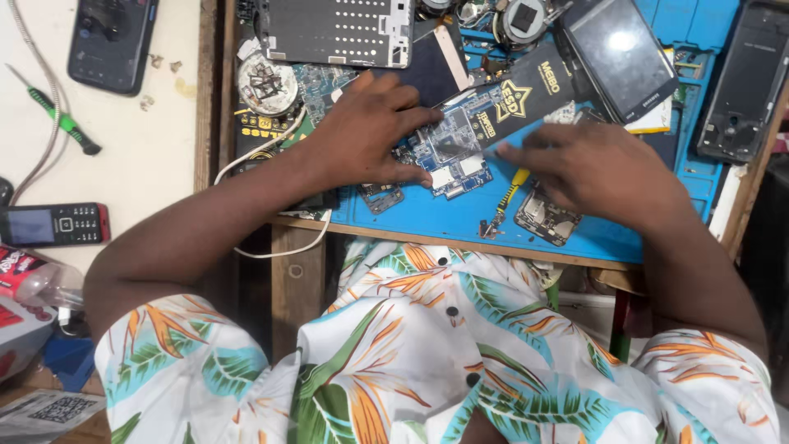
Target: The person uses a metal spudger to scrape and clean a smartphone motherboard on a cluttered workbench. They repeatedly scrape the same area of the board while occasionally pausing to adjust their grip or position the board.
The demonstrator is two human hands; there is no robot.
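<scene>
Head view: left hand (368, 130) grip pinches blue circuit board (454, 150); right hand (593, 168) flat, grip unclear.

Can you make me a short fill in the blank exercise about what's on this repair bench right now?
1. The left hand presses down on a blue ____ board.
2. The work mat under the right hand is coloured ____.
3. The screwdriver on the white surface has a ____ handle.
4. The keypad phone lies at the ____ edge of the view.

Missing words: circuit; blue; green; left
</scene>
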